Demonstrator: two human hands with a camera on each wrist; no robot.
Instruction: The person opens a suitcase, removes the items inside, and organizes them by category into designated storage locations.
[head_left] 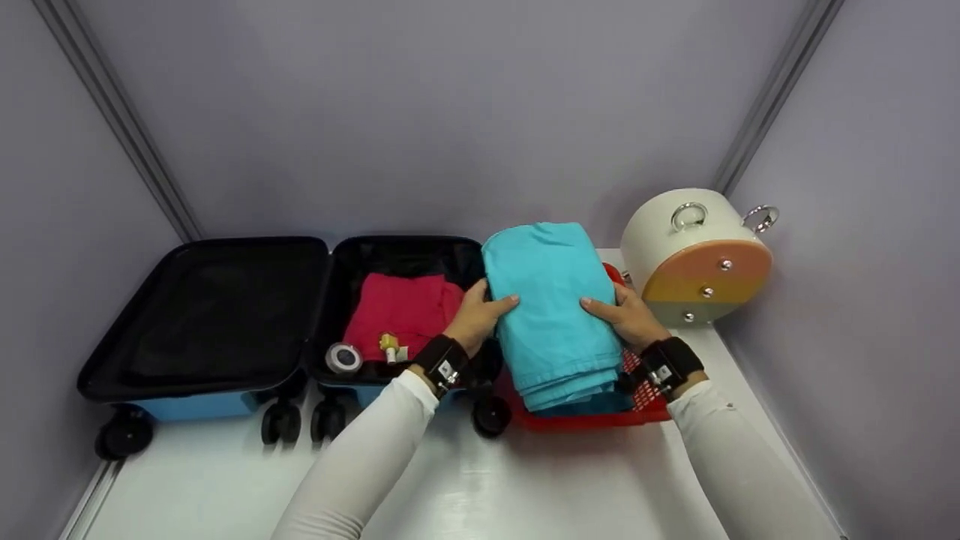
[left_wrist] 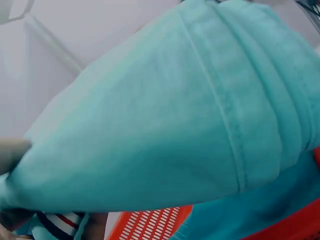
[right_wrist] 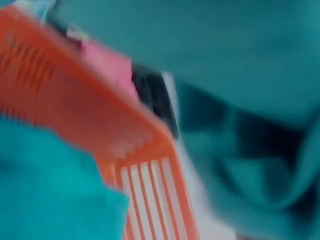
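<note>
Both the left hand (head_left: 480, 313) and right hand (head_left: 624, 315) clamp the folded teal cloth (head_left: 551, 307) by its sides above the red basket (head_left: 651, 401), beside the open suitcase (head_left: 315, 315); a loose grip could let its layers unfold.

One suitcase (head_left: 225, 322), one basket (head_left: 645, 409), two hands (head_left: 480, 315).

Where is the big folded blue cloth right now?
In the head view, the folded turquoise cloth sits over the red plastic basket, right of the open suitcase, gripped by the left hand and right hand.
</note>
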